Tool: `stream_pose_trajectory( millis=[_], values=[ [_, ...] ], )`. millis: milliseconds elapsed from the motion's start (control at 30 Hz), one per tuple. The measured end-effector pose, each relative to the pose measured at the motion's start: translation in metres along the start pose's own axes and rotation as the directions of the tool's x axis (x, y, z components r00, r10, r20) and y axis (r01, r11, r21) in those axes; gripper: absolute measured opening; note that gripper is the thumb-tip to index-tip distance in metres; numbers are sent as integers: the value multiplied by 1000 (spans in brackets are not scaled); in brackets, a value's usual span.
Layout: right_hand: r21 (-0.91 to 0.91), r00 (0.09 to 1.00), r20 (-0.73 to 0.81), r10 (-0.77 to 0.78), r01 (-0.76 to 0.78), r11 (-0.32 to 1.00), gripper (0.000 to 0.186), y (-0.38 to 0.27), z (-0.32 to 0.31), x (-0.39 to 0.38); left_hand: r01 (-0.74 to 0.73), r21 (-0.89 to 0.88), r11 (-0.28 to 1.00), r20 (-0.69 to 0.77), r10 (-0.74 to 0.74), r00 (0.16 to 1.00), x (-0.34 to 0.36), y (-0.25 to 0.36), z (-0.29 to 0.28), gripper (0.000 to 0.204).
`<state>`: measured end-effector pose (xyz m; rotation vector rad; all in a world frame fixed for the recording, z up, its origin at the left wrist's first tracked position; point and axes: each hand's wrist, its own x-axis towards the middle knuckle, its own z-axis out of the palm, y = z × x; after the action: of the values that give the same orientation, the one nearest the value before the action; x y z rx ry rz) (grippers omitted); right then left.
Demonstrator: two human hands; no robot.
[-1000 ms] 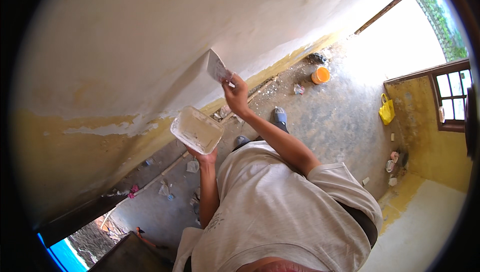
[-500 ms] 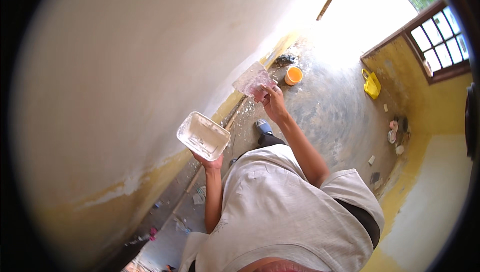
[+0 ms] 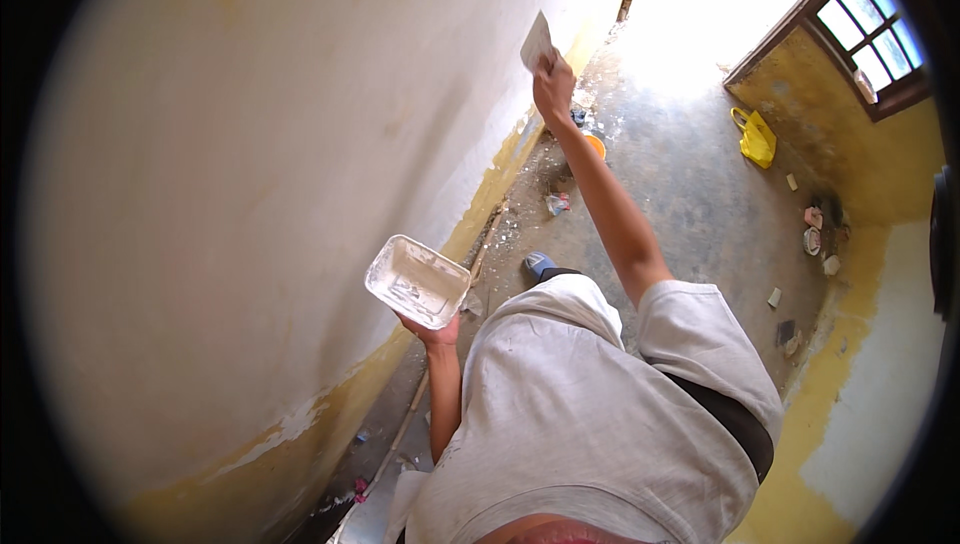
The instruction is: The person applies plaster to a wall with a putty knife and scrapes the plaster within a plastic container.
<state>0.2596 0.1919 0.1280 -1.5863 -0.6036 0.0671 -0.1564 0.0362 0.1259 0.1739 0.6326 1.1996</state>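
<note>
My left hand [image 3: 437, 330] supports a white rectangular plastic tub [image 3: 381, 271] from below, its fingers mostly hidden beneath. Whitish paste is smeared over the tub's inside. At the end of my outstretched right arm, my right hand [image 3: 553, 89] grips a thin, flat putty spreader [image 3: 537, 42] by its lower edge. The spreader stands nearly edge-on, close to the white-coated wall [image 3: 300, 134] on the left; whether it touches, I cannot tell. Bare yellow paint shows along the wall's lower band.
An orange bucket [image 3: 597, 146] stands on the floor, partly behind my right forearm. A long pole [image 3: 408, 414] lies along the wall's foot among flakes and litter. Farther right are a yellow bag [image 3: 757, 138], scattered debris [image 3: 812, 240] and a barred window [image 3: 872, 36].
My right hand has moved up and away from me with the spreader, which has turned from broad face to nearly edge-on. The tub has shifted slightly right and down in view.
</note>
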Motion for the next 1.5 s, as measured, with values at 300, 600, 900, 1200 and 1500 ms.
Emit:
stream_pose_trajectory(
  millis=[300,600,900,1200,1500],
  values=[
    [-23,946,245,-213,225,974,38,-24,45,-1,-85,47,995,-39,87,995,37,-54,27,58],
    [46,983,113,147,-153,987,33,60,0,78,18,40,999,-33,-16,999,70,-84,63,62],
    [17,993,113,-18,17,1000,32,19,35,98,-63,78,995,-32,66,997,50,-55,47,61],
    [19,995,86,-43,42,999,33,-26,65,-8,-97,126,987,-62,106,993,34,-19,5,59],
    [63,987,104,-124,118,991,38,-78,89,-177,-32,181,983,-87,48,995,-5,39,-41,63]
  ],
)
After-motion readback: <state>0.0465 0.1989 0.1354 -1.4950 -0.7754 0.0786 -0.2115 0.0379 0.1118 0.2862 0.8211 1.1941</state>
